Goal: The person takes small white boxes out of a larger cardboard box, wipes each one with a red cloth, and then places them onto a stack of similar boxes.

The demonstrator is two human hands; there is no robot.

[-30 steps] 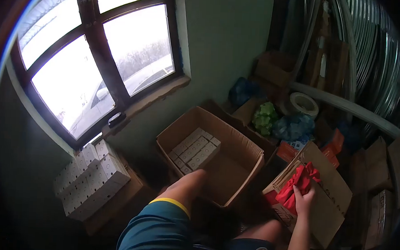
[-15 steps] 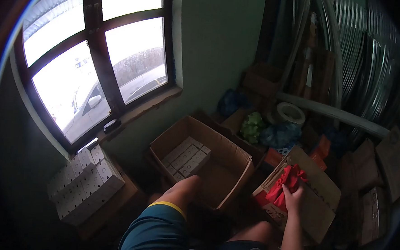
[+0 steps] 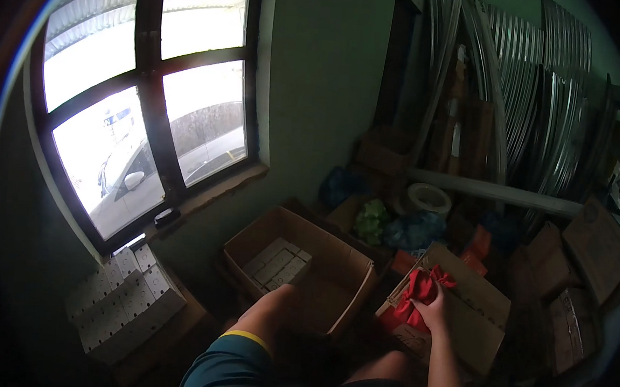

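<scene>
My right hand (image 3: 431,312) is closed on a crumpled red bag (image 3: 423,289), thin and soft, with a bunched end sticking up at the right. The bag rests over the left part of a brown cardboard box (image 3: 478,300) with a red printed side, which stands in front of my right knee. My left hand is not in view. To the left of that box is an open carton (image 3: 333,293) with small white boxes (image 3: 278,264) packed in its far left part. My bent left leg hides the carton's near left corner.
More white boxes with dark holes (image 3: 125,299) are stacked on a carton at the left, under the window (image 3: 153,115). Behind lie a green bag (image 3: 371,221), a blue bag (image 3: 417,230) and a white ring (image 3: 429,197). Flattened cartons (image 3: 573,326) and long metal strips (image 3: 538,128) fill the right side.
My view has tilted up slightly, so things sit a little lower and farther left. My right hand keeps hold of the red bag, whose folds have shifted a little.
</scene>
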